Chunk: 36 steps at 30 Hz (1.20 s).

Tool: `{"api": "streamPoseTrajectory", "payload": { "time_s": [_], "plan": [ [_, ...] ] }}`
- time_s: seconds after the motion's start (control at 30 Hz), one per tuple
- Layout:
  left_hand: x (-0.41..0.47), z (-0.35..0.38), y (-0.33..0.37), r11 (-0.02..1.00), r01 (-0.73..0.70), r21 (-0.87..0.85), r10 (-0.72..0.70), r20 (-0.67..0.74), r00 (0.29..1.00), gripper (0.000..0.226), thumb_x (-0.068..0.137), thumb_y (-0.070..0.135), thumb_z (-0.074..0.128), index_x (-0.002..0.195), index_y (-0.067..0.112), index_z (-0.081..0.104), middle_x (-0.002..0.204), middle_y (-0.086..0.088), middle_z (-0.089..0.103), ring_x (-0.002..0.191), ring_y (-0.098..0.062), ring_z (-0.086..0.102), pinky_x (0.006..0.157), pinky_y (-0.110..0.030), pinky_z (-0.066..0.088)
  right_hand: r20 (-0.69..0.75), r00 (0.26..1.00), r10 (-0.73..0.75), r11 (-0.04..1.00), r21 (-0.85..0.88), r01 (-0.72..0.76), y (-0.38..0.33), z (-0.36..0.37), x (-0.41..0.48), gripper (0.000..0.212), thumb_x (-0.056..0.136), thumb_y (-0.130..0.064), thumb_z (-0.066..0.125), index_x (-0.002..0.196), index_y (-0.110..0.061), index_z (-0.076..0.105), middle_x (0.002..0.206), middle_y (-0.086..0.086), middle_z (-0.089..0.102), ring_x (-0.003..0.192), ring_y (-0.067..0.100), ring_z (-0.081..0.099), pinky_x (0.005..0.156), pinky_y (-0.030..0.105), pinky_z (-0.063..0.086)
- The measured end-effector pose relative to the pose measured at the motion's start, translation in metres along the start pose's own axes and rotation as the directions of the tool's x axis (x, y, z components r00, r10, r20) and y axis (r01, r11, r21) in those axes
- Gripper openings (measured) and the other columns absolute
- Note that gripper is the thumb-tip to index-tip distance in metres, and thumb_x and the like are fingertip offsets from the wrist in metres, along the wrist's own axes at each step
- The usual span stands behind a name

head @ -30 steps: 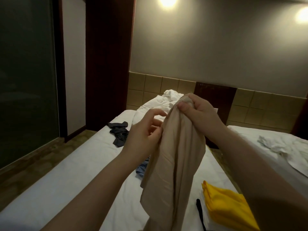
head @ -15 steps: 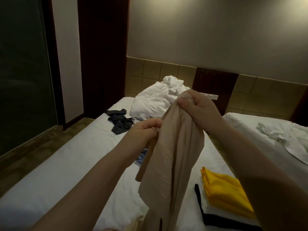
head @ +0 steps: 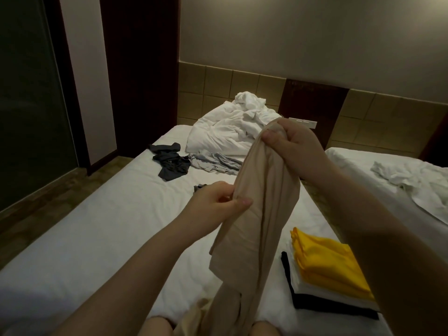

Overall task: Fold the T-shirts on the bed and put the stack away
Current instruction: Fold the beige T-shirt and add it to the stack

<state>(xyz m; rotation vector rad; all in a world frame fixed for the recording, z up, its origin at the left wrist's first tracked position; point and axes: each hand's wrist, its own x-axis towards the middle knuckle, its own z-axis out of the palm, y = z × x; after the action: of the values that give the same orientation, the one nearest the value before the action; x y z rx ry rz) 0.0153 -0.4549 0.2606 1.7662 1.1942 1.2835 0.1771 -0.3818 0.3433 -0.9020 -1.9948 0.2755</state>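
- Dim bedroom, with a plain wall over a band of tan tiles [head: 218, 86]; a white bed [head: 97, 226] runs from the bottom edge up towards 12 o'clock.
- The beige T-shirt [head: 261, 214] hangs in mid-air at the centre of the view. It is bunched lengthwise, and its lower end trails down to the bottom edge at 6 o'clock.
- The right hand [head: 298, 146] — at about 1 o'clock from the centre — has its fingers curled round the gathered top of the shirt, with the thumb pressed against the cloth.
- The left hand [head: 213, 209] is lower, on the shirt's 9 o'clock side. It pinches the shirt's left edge between the thumb and curled fingers.
- A stack of folded shirts [head: 324, 263] lies on the bed at 4 o'clock: yellow on top, white under it, black at the bottom — near the hanging shirt.
- A dark grey garment [head: 169, 163] lies crumpled on the sheet at 10 o'clock, with a pale grey garment [head: 215, 163] just beside it on its 3 o'clock side.
- A white duvet [head: 230, 132] is heaped at the head of the bed, at 12 o'clock, right behind the pale grey garment.
- A second bed [head: 363, 170] stands at 3 o'clock, with a crumpled white cloth [head: 412, 183] on it.
- A dark glass panel [head: 24, 93] and a wooden floor [head: 48, 195] are at 9 o'clock.
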Motion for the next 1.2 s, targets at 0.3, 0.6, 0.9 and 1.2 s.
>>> {"api": "streamPoseTrajectory", "payload": {
  "time_s": [0.3,0.6,0.9,1.2],
  "plan": [
    [-0.001,0.012,-0.03,0.967,0.104,0.234,-0.128,0.088,0.988,0.038,0.084,0.032,0.065,0.062,0.002,0.06,0.065,-0.015,0.057,0.06,-0.012,0.05,0.061,-0.028,0.04,-0.096,0.995,0.012,1.0,-0.012,-0.013,0.006,-0.006,-0.001,0.02,0.094,-0.025,0.053,0.089,-0.006,0.059,0.075,-0.013,0.052,0.068,-0.016,0.048,0.062,-0.001,0.032],
    [-0.003,0.006,-0.037,0.912,0.167,0.376,-0.138,-0.104,0.985,0.046,0.077,0.038,0.071,0.07,-0.007,0.063,0.079,-0.021,0.064,0.067,-0.028,0.056,0.068,-0.038,0.047,-0.093,0.996,0.01,0.999,-0.047,-0.014,0.007,-0.024,-0.007,0.017,0.094,-0.025,0.054,0.085,-0.01,0.058,0.074,-0.011,0.054,0.068,-0.011,0.05,0.063,0.005,0.035],
    [0.016,-0.062,0.003,0.89,0.185,0.416,-0.081,-0.255,0.964,0.019,0.071,0.025,0.079,0.06,0.018,0.065,0.066,0.001,0.062,0.064,-0.012,0.055,0.061,-0.025,0.045,0.404,0.855,0.324,0.937,-0.26,-0.233,0.007,-0.067,-0.017,0.012,0.081,-0.023,0.071,0.077,-0.033,0.063,0.085,-0.007,0.064,0.081,0.005,0.059,0.065,0.015,0.042],
    [0.056,-0.097,0.089,0.705,-0.079,0.705,0.252,-0.144,0.957,0.007,0.079,0.016,0.07,0.075,0.013,0.065,0.076,0.001,0.058,0.076,-0.014,0.053,0.071,-0.026,0.044,0.2,0.966,0.162,0.973,-0.194,-0.123,-0.036,-0.131,0.021,0.003,0.086,-0.024,0.065,0.083,-0.024,0.065,0.08,-0.01,0.057,0.076,0.001,0.055,0.059,0.006,0.039]
  ]
}}
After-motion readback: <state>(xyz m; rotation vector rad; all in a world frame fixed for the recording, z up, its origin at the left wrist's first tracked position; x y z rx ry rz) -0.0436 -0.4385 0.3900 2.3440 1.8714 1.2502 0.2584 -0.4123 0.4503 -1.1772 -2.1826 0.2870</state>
